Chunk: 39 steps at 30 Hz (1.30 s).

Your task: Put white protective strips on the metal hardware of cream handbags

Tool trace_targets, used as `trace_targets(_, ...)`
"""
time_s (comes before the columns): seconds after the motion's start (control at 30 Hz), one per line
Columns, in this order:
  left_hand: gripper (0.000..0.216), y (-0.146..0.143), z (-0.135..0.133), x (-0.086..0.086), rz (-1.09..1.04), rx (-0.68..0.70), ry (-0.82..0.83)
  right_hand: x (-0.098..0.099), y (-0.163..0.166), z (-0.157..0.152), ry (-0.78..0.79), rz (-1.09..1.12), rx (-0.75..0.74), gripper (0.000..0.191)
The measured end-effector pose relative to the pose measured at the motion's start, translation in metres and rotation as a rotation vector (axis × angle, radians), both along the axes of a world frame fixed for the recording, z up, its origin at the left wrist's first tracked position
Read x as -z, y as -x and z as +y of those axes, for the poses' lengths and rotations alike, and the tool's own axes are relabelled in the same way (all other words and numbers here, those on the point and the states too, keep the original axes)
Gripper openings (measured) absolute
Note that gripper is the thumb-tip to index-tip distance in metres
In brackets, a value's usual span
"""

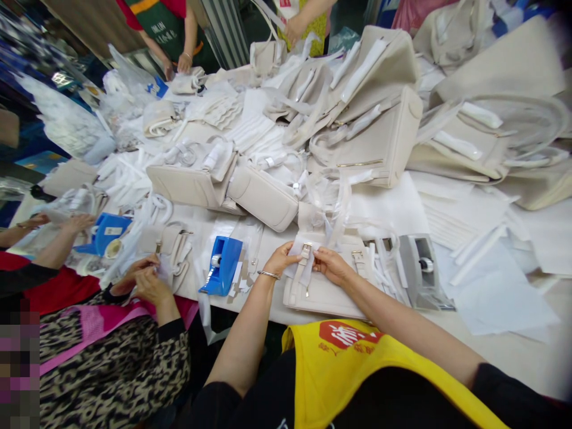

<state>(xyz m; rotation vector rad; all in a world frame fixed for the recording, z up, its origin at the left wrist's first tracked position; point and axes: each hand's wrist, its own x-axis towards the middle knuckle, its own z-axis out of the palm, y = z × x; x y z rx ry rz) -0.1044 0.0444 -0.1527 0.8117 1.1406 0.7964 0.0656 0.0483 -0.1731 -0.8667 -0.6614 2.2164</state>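
Head view: left hand (pixel 280 260) and right hand (pixel 329 264) close together, pinching white wrap, apparently paper, on buckle (pixel 306 246) of cream handbag (pixel 322 292) (blue tape dispenser (pixel 223 265) nearby).

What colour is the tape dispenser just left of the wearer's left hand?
Blue, with a white roll; the tape dispenser shows clearly in the head view, beside the left hand.

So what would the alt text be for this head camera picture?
A person's left hand and right hand hold white paper around a buckle on a cream handbag, at a table piled with bags; a blue tape dispenser sits nearby.
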Motion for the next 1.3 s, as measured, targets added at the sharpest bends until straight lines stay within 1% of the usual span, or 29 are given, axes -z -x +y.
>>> trace_targets(0.13, 0.047, 0.000, 0.000, 0.004, 0.102, 0.011, -0.073, 0.000, 0.003, 0.000, -0.051, -0.084, 0.025, 0.023)
trace_targets(0.2, 0.046, 0.000, 0.000, 0.006, 0.156, 0.007, -0.117, -0.001, 0.003, -0.001, -0.051, -0.093, 0.049, 0.022)
trace_targets(0.27, 0.044, 0.000, 0.000, 0.007, 0.193, -0.013, -0.142, -0.002, 0.002, -0.002, -0.033, -0.039, 0.046, 0.021)
trace_targets(0.33, 0.043, 0.001, -0.002, 0.009, 0.188, -0.043, -0.138, -0.004, -0.001, -0.002, -0.001, 0.034, 0.001, 0.024)
trace_targets(0.4, 0.043, 0.002, -0.005, 0.010, 0.155, -0.061, -0.118, -0.004, -0.002, -0.001, 0.031, 0.054, -0.045, 0.028)
trace_targets(0.47, 0.044, 0.001, -0.007, 0.011, 0.140, -0.067, -0.103, -0.004, -0.002, 0.000, 0.050, -0.004, -0.064, 0.025)
trace_targets(0.63, 0.038, -0.006, -0.010, 0.010, 0.192, -0.122, -0.109, -0.005, 0.006, 0.005, 0.041, -0.171, -0.020, 0.017)
trace_targets(0.77, 0.027, -0.013, -0.015, 0.007, 0.361, -0.188, -0.194, -0.006, 0.012, 0.004, -0.032, -0.206, -0.013, 0.019)
trace_targets(0.9, 0.024, -0.023, -0.024, 0.003, 0.573, -0.249, -0.285, -0.007, 0.013, 0.003, -0.072, -0.238, -0.013, 0.020)
trace_targets(1.0, 0.022, -0.032, -0.029, -0.002, 0.664, -0.267, -0.351, -0.008, 0.012, 0.004, -0.033, -0.334, -0.028, 0.019)
trace_targets(1.1, 0.023, -0.039, -0.034, -0.006, 0.665, -0.232, -0.391, -0.009, 0.013, 0.006, 0.016, -0.406, -0.007, 0.018)
trace_targets(1.2, 0.033, -0.040, -0.038, -0.006, 0.653, -0.204, -0.396, -0.012, 0.014, 0.008, 0.076, -0.426, 0.038, 0.020)
trace_targets(1.3, 0.036, -0.037, -0.040, -0.005, 0.650, -0.219, -0.379, -0.015, 0.012, 0.012, 0.123, -0.388, -0.001, 0.018)
